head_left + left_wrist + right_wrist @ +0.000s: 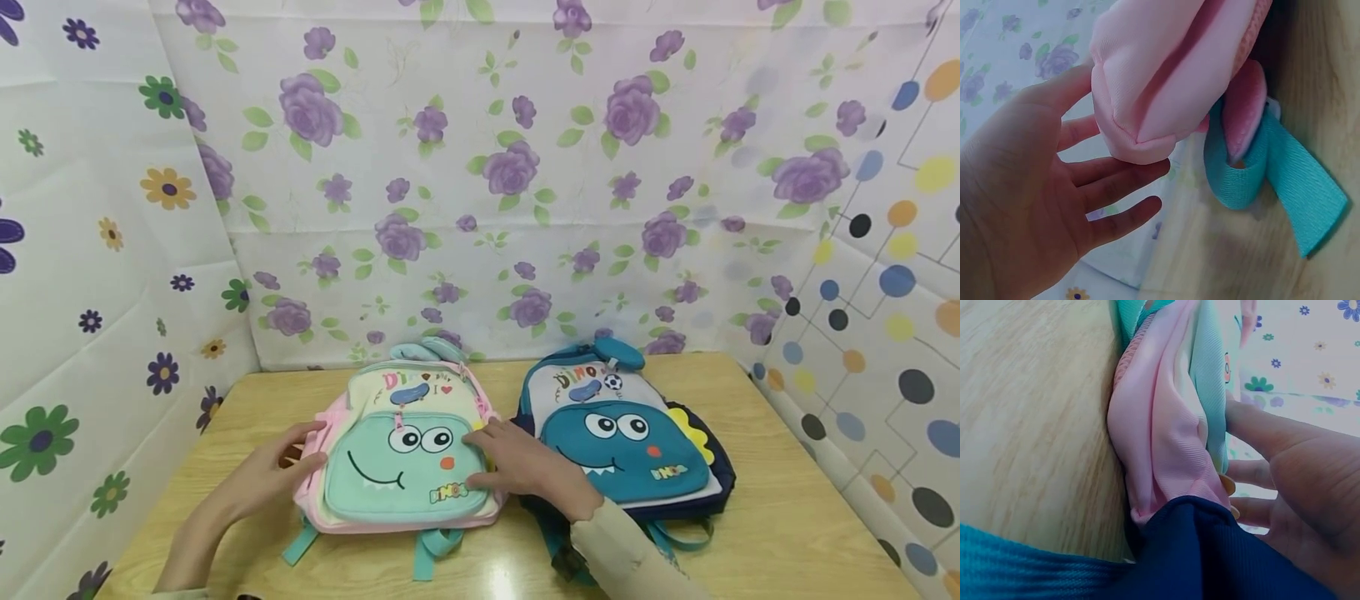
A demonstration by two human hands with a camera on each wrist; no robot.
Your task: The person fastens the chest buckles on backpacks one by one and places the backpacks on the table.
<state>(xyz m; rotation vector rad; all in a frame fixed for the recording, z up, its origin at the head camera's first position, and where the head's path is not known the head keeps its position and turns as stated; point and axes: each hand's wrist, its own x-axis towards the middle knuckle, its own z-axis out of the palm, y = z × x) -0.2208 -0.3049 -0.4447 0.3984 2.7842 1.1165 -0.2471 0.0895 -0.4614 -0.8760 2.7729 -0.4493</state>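
A pink and cream child's backpack [408,462] lies face up on the table, its mint pocket showing a cartoon dinosaur face. At its left side is my left hand [258,475], whose nearly straight fingers touch the pink side fabric [1147,81] in the left wrist view. My right hand [528,462] rests on the pocket's right edge, thumb on the front and the other fingers stretched over the side. Close to the right forearm lies a navy and teal backpack [637,450] of the same design, partly covered by that arm.
Both bags lie on a wooden table [795,500]. Flower-patterned cloth [465,275] hangs behind it, with patterned cloth on both sides. Teal straps [424,558] trail from the pink bag toward the front. The two backpacks nearly meet at their sides.
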